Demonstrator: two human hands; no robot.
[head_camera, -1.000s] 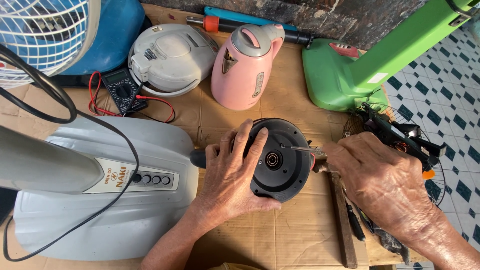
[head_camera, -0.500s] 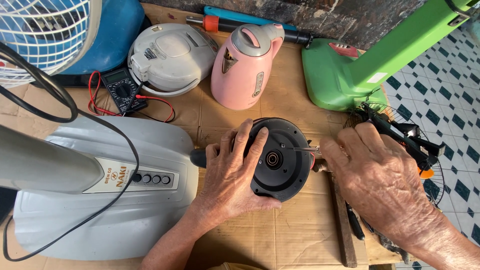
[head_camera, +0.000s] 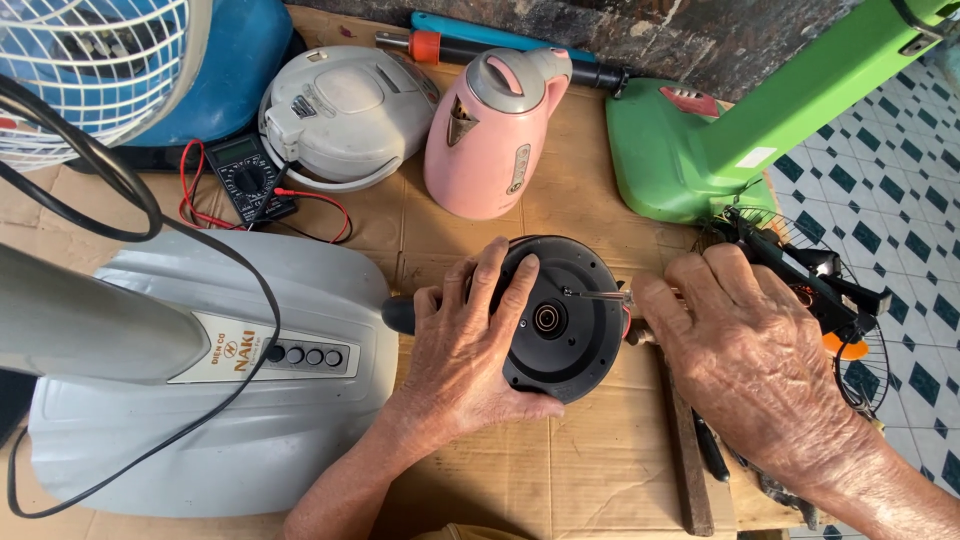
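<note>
The round black kettle base (head_camera: 555, 318) lies underside up on the cardboard-covered bench (head_camera: 590, 470), near the centre. The left hand (head_camera: 468, 345) presses down on its left rim, fingers (head_camera: 512, 290) spread and curved over the edge, apparently to stop the base turning or sliding. The right hand (head_camera: 745, 350) lies just right of the base, fingers closed around a thin screwdriver (head_camera: 597, 294); its metal shaft points left, tip on the base's upper face, and the handle is hidden in the palm.

Far of the base stands a pink electric kettle (head_camera: 495, 135), upright, with a small pale oval label on its side. Left of it sits a white rice cooker (head_camera: 345, 115) and a black multimeter (head_camera: 243, 178) with red leads. A grey fan base (head_camera: 215, 400) occupies the near left; it carries a pale label plate with red and dark lettering and a row of dark buttons. A green fan stand (head_camera: 720, 150) at the far right bears a small white rectangular sticker on its column.
</note>
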